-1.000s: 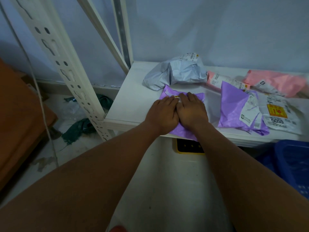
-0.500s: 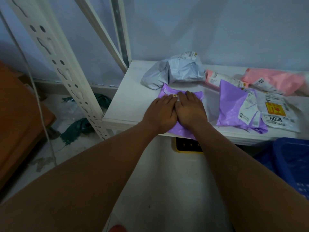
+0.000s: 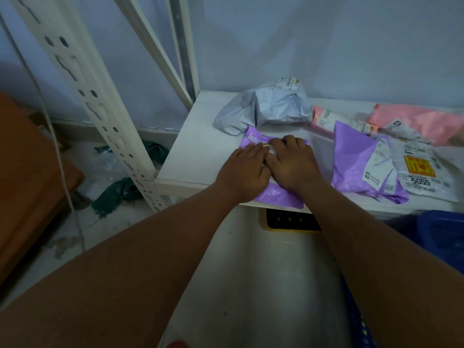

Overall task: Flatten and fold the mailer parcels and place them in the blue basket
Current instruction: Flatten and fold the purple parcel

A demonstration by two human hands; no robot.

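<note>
At shelf point(image 3: 195, 151) edge: left hand point(image 3: 244, 170), right hand point(image 3: 292, 163) press purple mailer point(image 3: 281, 195).

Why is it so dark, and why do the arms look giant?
Head view: the light is dim and bluish, dulling the purple mailer; the wide-angle lens swells the arms near the bottom edge and slants the white rack post; the 5055 label reads sharp.

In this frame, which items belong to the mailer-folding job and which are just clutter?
Job: purple mailer pressed under left hand and right hand; grey mailer; second purple mailer; pink mailer; white mailer labelled 5055; blue basket.
Lying about: green cloth on floor; yellow-and-black object below shelf; white cord.
</note>
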